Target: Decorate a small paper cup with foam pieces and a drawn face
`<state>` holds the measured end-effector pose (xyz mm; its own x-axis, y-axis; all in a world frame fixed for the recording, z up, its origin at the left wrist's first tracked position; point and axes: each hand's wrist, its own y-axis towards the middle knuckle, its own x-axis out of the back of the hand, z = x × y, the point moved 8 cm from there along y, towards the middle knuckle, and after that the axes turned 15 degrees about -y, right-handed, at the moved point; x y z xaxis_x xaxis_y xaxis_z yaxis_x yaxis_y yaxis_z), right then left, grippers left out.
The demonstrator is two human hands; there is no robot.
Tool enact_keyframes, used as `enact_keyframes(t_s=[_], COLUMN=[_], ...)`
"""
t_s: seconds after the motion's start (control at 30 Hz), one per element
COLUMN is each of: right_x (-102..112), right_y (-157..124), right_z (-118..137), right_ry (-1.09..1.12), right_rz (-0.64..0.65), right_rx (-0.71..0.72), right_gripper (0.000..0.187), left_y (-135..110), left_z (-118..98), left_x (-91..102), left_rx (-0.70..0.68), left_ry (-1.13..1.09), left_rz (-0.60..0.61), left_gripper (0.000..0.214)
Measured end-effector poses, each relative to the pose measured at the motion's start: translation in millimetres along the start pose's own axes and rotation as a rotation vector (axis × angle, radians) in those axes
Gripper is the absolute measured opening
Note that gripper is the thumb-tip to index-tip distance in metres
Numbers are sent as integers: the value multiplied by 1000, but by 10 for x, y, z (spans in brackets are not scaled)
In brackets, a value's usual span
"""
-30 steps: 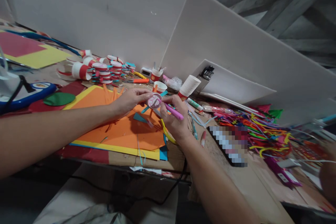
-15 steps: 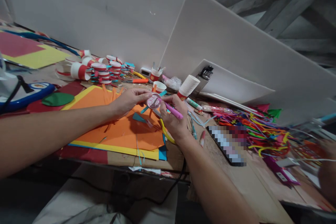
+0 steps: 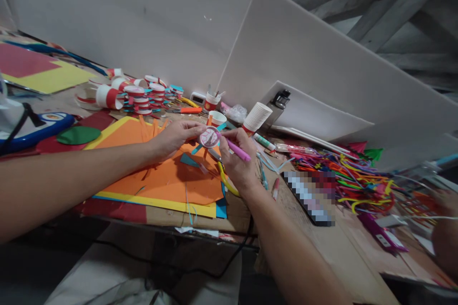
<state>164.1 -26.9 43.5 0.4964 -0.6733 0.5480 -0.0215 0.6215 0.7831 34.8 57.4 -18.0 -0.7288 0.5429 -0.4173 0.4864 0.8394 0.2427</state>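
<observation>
My left hand (image 3: 176,139) pinches the edge of a small round paper-cup base (image 3: 208,138). Purple lines mark its white face, and orange and blue paper strips stick out around it. In my right hand (image 3: 240,162) is a purple marker (image 3: 239,151), gripped like a pen, its tip end at the right side of the base. Fingers hide the exact contact. Below both hands lie orange paper sheets (image 3: 171,181) with loose blue scraps. Yellow-handled scissors (image 3: 226,181) rest under my right hand, partly covered.
Cut cup pieces with red bands (image 3: 138,97) cluster at the back left. Stacked paper cups (image 3: 258,116) lean behind my right hand. A phone-like dark object (image 3: 309,200), blurred out, and colourful pipe cleaners (image 3: 365,181) lie to the right. Another person's hand (image 3: 447,205) shows at far right.
The cup base has tilted slightly, its marked face showing a little more fully. The marker and my right hand have shifted slightly; both grips stay the same.
</observation>
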Motion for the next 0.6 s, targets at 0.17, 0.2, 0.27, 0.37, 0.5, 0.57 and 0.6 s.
enact_keyframes(t_s=[0.17, 0.2, 0.27, 0.37, 0.5, 0.57, 0.6], right_x=[-27, -39, -54, -53, -32, -24, -21], right_y=[-5, -6, -7, -4, 1, 2, 2], right_z=[-4, -7, -8, 9, 53, 70, 76], right_ry=[12, 17, 16, 0, -22, -33, -36], right_rz=[29, 37, 48, 51, 47, 44, 43], right_rx=[0, 1, 6, 23, 53, 64, 66], right_gripper=[9, 9, 9, 9, 9, 10, 10], left_y=[-1, 1, 4, 4, -1, -3, -4], left_z=[16, 22, 30, 30, 12, 8, 5], left_x=[-8, -8, -7, -4, -15, -20, -19], left_rx=[13, 13, 12, 7, -5, -9, -12], left_ry=[-3, 1, 5, 12, 27, 33, 33], left_rz=[18, 26, 37, 41, 50, 57, 57], left_gripper=[35, 36, 36, 36, 37, 36, 36])
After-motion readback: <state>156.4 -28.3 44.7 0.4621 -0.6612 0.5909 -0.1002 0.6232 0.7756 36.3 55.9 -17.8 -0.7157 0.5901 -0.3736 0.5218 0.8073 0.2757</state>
